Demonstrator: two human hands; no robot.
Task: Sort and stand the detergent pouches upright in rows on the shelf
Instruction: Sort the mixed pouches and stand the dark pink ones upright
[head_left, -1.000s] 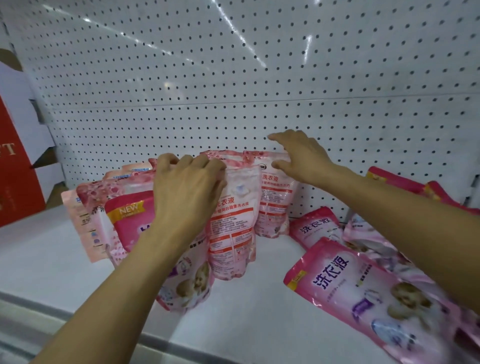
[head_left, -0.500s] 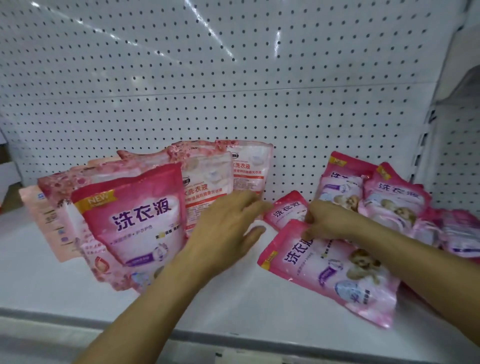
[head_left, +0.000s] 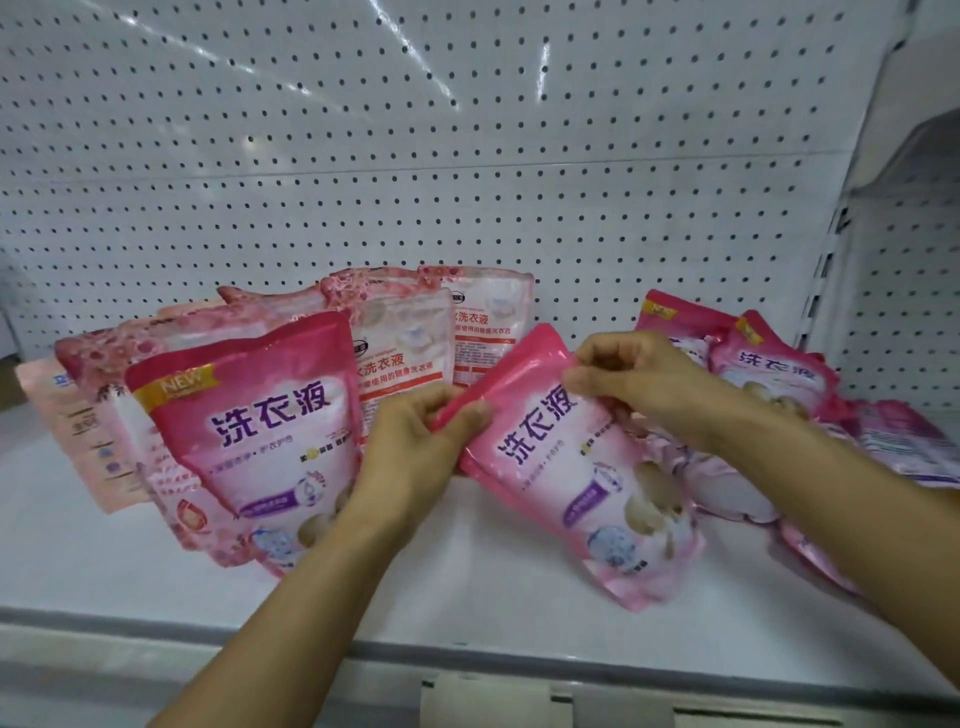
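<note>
While both hands held one pink pouch (head_left: 571, 467) above the middle of the white shelf (head_left: 78, 561), the pouch leaned with its top toward the back left and its bottom toward the front edge. The left hand (head_left: 415, 452) pinched the top left corner between thumb and curled fingers. The right hand (head_left: 639, 384) gripped the top edge further right, fingers curled over the seal. Whether the bottom touched the shelf could not be told.

Toward the left end stood a finished pouch (head_left: 260, 431) of the same pink design, facing forward and leaning slightly, with paler floral pouches (head_left: 400, 348) ranked behind it up to the pegboard back wall (head_left: 467, 156). Toward the right end, more pink pouches (head_left: 769, 374) lay slumped in a loose heap.

To do this step well, it seemed best to bring the held pouch upright first, then set its base flat on the shelf just beside the standing pink one, label forward. The liquid inside would likely sag and tip it, so pressing the base down and squaring it before letting go looked wise. Care was needed not to knock the leaning row on the left.
</note>
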